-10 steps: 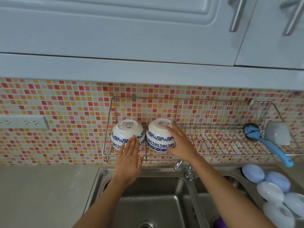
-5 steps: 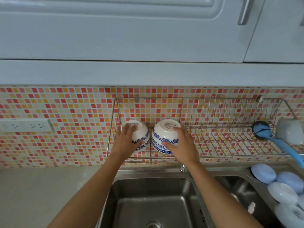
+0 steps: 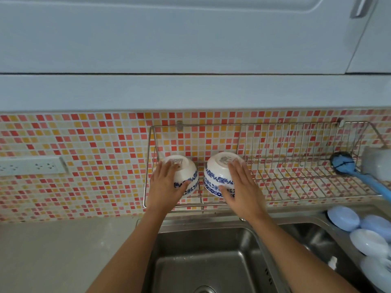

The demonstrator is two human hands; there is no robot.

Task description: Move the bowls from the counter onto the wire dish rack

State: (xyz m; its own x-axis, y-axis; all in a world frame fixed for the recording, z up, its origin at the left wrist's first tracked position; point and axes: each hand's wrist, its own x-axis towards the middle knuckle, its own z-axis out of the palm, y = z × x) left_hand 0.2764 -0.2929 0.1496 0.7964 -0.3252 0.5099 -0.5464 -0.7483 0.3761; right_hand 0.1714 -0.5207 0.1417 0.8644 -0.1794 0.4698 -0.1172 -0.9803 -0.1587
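Two upturned bowls, left bowl [image 3: 186, 173] and right bowl [image 3: 220, 172], are gripped on the wire dish rack [image 3: 296, 182] by left hand [image 3: 167, 187] and right hand [image 3: 243, 189], fingers curled over glazed, likely slippery, breakable sides.

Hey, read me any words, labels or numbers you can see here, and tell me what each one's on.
Nothing here can be read.
Left bowl, upturned base: a printed label, too blurred to read, partly under the left hand.
Right bowl, upturned base: a grey mark, too blurred to read.
Sink divider: small dark marks, too small to read.
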